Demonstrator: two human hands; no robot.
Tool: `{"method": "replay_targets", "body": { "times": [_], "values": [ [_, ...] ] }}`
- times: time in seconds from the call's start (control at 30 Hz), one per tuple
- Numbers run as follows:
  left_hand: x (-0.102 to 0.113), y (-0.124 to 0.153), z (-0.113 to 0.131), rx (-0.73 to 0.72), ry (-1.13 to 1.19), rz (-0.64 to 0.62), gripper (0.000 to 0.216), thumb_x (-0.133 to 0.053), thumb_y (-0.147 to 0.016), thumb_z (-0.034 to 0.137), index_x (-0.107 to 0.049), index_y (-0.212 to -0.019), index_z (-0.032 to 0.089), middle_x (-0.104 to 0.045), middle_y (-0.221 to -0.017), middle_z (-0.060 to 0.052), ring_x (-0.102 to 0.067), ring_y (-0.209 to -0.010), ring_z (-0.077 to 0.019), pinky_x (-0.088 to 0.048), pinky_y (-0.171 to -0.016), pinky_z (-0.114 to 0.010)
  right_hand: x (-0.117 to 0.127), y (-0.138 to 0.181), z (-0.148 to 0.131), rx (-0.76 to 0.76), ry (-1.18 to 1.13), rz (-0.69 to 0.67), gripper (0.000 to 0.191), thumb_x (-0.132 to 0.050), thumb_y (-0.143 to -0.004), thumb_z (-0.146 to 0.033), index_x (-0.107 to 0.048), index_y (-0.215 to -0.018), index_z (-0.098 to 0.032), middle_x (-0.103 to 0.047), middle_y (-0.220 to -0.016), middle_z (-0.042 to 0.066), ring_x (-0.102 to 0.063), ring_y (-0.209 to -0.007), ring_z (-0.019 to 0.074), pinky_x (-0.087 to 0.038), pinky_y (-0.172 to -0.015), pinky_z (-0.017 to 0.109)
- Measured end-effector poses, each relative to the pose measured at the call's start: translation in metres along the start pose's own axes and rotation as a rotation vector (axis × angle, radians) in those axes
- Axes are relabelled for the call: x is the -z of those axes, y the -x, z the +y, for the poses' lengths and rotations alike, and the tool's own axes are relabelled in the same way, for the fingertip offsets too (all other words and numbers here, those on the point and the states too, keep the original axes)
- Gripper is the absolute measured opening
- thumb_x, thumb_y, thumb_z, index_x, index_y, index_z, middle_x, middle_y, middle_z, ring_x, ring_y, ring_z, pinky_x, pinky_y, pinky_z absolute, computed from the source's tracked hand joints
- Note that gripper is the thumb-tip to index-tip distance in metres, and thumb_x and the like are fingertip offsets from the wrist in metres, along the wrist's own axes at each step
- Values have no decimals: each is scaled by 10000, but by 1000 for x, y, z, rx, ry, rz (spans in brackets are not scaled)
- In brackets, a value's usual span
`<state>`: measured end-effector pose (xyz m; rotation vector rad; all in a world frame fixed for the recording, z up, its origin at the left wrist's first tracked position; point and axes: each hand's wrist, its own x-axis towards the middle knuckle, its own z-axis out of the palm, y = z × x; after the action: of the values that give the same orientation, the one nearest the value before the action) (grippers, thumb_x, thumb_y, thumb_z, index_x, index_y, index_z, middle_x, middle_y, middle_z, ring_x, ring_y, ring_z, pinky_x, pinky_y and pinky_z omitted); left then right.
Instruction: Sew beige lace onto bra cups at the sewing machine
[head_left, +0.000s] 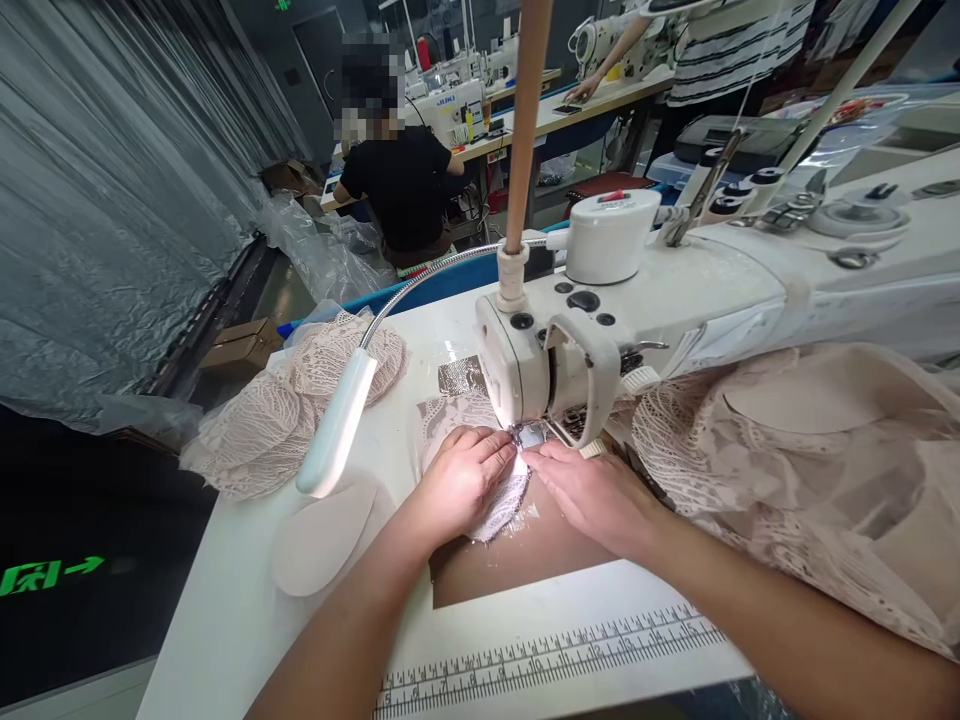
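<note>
A white industrial sewing machine [517, 360] stands in front of me, its needle area lit brightly. Beneath its presser foot [531, 436] lies a pale lace piece [501, 515] with a rounded edge. My left hand [469, 480] curves over this lace, fingers close together and fingertips beside the foot. On the opposite side, my right hand [592, 490] lies palm down with fingers stretched out, their tips touching the fabric edge near the foot. What is under both sets of fingers is hidden. More lace [450, 415] spreads behind my left hand.
Lace cups [262, 430] are piled at the left, near a bendable lamp [337, 425]. Smooth beige pads [322, 540] lie below it. Lace fabric [795, 480] is heaped at the right. A printed ruler [547, 660] runs along the front edge. A person [397, 180] sits beyond.
</note>
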<state>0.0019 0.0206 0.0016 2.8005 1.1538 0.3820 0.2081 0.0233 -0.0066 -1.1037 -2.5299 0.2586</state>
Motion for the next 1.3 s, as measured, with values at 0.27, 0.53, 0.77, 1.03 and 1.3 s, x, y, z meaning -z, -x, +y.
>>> {"method": "replay_targets", "body": {
  "times": [0.27, 0.53, 0.77, 1.03, 1.3],
  "values": [
    [-3, 2, -4, 12, 15, 2, 357, -420, -897, 185, -534, -1232, 133, -586, -1253, -111, -523, -1093, -237, -445, -912, -404, -1, 1, 3, 6, -50, 1, 304, -401, -884, -146, -670, -1011, -207, -618, -756, 45, -532, -623, 138, -378, -564, 238],
    [-1, 1, -2, 67, 3, 14, 357, -394, -916, 218, -543, -1232, 145, -582, -1255, -115, -528, -1061, -244, -436, -910, -430, -7, 1, 4, -17, 72, -33, 367, -423, -850, -106, -635, -1134, -204, -633, -812, 48, -520, -618, 138, -366, -549, 245],
    [7, 7, 2, 65, -39, -19, 391, -413, -917, 346, -544, -1236, 163, -532, -1311, -117, -473, -1138, -284, -383, -949, -469, -11, 3, 5, -43, 96, 55, 360, -415, -881, -121, -618, -1169, -196, -653, -899, 53, -531, -664, 145, -389, -601, 255],
    [8, 9, 2, -76, -20, -29, 307, -400, -937, 297, -566, -1165, 175, -574, -1256, -107, -505, -1099, -223, -401, -916, -406, -5, 6, 4, 74, 12, 3, 349, -419, -854, -82, -661, -1080, -192, -552, -756, 32, -449, -598, 122, -313, -533, 244],
    [9, 12, -3, -96, -66, -81, 312, -392, -937, 200, -532, -1214, 169, -547, -1316, -74, -496, -1103, -217, -417, -897, -382, -9, 5, 0, 103, 129, 68, 338, -416, -834, -73, -685, -1014, -172, -555, -739, 35, -356, -552, 123, -231, -506, 276]
  ]
}}
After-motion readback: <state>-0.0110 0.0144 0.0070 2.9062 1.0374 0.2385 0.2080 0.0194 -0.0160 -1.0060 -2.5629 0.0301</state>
